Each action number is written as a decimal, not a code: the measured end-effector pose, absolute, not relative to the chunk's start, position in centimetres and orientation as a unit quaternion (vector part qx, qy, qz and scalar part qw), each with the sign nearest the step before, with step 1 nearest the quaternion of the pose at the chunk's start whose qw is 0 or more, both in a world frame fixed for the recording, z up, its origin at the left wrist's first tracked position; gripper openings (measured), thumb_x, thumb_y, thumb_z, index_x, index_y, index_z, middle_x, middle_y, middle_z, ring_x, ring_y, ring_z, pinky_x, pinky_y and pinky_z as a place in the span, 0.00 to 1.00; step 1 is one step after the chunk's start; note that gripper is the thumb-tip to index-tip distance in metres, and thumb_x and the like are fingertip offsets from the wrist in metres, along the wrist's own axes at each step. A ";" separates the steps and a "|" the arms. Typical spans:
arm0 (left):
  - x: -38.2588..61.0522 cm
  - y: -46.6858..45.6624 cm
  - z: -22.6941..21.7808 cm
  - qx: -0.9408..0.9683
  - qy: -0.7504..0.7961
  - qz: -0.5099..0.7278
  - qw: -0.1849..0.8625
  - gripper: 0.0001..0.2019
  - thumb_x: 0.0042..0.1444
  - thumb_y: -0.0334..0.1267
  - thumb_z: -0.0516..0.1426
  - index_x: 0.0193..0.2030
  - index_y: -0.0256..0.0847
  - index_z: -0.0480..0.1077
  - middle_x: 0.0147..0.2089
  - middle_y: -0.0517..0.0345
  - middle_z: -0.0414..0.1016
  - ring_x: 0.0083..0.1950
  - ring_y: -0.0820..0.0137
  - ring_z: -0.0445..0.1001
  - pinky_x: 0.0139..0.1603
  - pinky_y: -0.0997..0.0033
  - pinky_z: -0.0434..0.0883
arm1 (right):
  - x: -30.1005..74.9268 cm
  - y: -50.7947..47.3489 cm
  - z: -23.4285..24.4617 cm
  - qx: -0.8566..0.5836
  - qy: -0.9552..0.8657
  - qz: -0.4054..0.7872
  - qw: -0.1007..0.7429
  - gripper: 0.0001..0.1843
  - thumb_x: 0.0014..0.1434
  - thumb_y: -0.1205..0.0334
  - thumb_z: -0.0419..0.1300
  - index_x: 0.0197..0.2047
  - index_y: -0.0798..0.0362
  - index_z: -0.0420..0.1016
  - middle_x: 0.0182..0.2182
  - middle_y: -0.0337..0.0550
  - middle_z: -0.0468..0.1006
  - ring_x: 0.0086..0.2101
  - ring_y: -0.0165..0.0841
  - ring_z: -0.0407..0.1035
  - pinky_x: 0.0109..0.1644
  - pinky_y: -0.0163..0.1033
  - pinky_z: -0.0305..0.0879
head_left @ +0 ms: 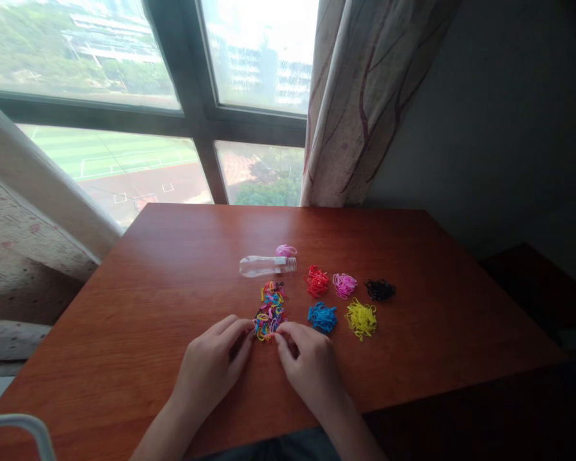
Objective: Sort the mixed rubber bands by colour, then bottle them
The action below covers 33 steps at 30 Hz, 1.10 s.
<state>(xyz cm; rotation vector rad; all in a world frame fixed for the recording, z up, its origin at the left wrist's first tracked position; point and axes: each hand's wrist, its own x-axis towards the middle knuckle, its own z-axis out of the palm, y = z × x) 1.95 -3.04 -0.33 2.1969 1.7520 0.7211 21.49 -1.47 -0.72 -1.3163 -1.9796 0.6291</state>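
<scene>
A mixed pile of small multicoloured rubber bands point(271, 310) lies on the table in front of me. At its left edge, my left hand point(216, 358) pinches a tiny band between thumb and index finger. My right hand point(310, 362) is closed the same way at the lower right of the pile, with a reddish-pink band at its fingertips. Sorted heaps lie to the right: red bands point(317, 282), pink bands point(345, 285), black bands point(380, 290), blue bands point(322, 317) and yellow bands point(361, 319).
Behind the pile, a clear plastic bottle point(259, 266) lies on its side, its neck to the right. A pink object point(286, 250) sits just beyond it. The wooden table point(173, 256) reaches to a window with curtains point(350, 96). A pale curved bar point(16, 419) stands at the lower left.
</scene>
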 end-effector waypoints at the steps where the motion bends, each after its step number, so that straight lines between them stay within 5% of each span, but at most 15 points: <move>1: 1.9 -3.0 -0.3 0.752 0.599 0.247 0.121 0.08 0.65 0.39 0.52 0.42 0.45 0.73 0.36 0.60 0.77 0.36 0.70 0.77 0.35 0.73 0.69 | 21.5 -1.5 -0.7 -0.505 -0.761 0.237 0.332 0.08 0.66 0.66 0.55 0.38 0.50 0.76 0.30 0.39 0.80 0.31 0.32 0.74 0.38 0.32 0.61; 33: 2.1 -3.0 0.0 0.758 0.595 0.243 0.113 0.09 0.65 0.39 0.52 0.42 0.45 0.74 0.36 0.60 0.78 0.36 0.69 0.78 0.34 0.73 0.69 | 21.4 -1.5 -0.8 -0.515 -0.783 0.203 0.282 0.05 0.62 0.68 0.58 0.38 0.49 0.74 0.29 0.37 0.79 0.30 0.31 0.72 0.35 0.33 0.58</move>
